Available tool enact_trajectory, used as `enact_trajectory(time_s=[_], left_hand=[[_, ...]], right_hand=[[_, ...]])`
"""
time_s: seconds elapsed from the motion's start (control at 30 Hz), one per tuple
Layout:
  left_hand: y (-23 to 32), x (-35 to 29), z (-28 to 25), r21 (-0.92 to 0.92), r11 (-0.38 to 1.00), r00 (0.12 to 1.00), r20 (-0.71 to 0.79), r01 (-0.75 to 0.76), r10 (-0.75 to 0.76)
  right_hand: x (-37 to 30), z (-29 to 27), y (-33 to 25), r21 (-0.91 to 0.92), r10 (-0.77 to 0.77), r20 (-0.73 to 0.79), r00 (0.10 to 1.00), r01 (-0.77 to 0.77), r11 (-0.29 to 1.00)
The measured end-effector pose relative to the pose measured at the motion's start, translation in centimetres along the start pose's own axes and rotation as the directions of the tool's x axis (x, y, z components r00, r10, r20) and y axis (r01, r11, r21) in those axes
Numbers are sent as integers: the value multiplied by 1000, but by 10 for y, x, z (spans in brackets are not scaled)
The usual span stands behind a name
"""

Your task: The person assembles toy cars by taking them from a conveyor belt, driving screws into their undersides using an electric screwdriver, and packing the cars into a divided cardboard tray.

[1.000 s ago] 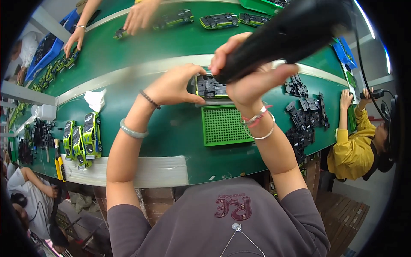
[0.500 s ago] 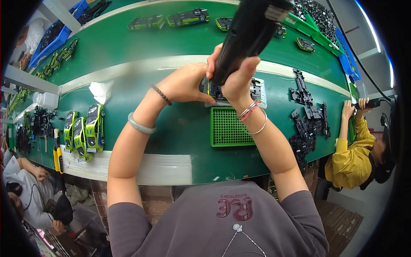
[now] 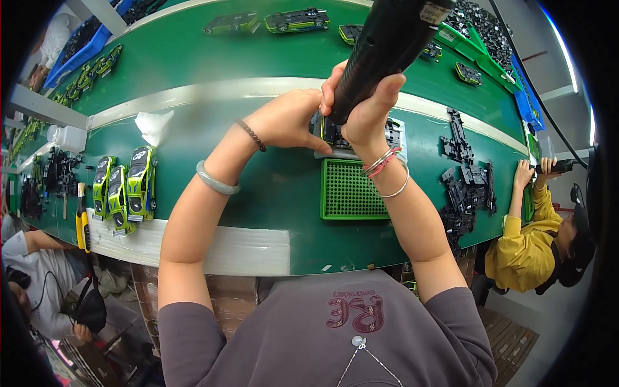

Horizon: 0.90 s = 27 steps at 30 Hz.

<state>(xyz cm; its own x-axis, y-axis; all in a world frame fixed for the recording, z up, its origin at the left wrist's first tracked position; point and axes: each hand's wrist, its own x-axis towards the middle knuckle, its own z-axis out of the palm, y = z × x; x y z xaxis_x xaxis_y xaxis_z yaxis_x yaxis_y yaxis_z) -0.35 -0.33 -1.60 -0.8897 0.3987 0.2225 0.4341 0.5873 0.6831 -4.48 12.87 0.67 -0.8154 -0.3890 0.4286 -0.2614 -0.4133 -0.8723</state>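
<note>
My right hand (image 3: 367, 119) is wrapped round a black electric screwdriver (image 3: 380, 58), which stands tilted, its top away to the upper right. Its tip is hidden behind my hand. Under it lies an upturned toy car (image 3: 392, 134), black underneath, in a pale holder (image 3: 402, 149). My left hand (image 3: 290, 121) is closed about the car's left end, thumb on the near side; its fingertips are partly hidden. Just nearer to me sits a green perforated tray (image 3: 324, 200), its holes looking dark.
Green toy cars (image 3: 140, 184) stand at left beside a yellow-handled tool (image 3: 82, 222). Black chassis parts (image 3: 467, 187) lie at right. More cars (image 3: 296, 20) rest on the green surface beyond a pale rail (image 3: 213, 88). A co-worker in yellow (image 3: 525, 248) works at right.
The view has shifted slightly, so my hands and the screwdriver appear a little farther right. Both hands keep their hold.
</note>
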Motion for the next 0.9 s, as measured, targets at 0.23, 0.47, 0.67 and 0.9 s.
enact_trajectory(time_s=[0.23,0.47,0.67,0.9], left_hand=[[9,3,-6,-36,994,993,-66,-101,98],[18,-12,-88,-482,870,874,-460,-100,-155],[-34,18,-123,549,802,953,-292,235,-80],[-54,89,-54,506,858,997,-44,83,-71]], right_hand=[[-7,-15,-18,129,65,-25,998,-61,990],[-49,-110,-87,6,-162,-251,954,169,986],[-107,-151,-62,-116,-45,-343,938,6,993],[-115,-156,-49,-110,-11,-389,921,-34,993]])
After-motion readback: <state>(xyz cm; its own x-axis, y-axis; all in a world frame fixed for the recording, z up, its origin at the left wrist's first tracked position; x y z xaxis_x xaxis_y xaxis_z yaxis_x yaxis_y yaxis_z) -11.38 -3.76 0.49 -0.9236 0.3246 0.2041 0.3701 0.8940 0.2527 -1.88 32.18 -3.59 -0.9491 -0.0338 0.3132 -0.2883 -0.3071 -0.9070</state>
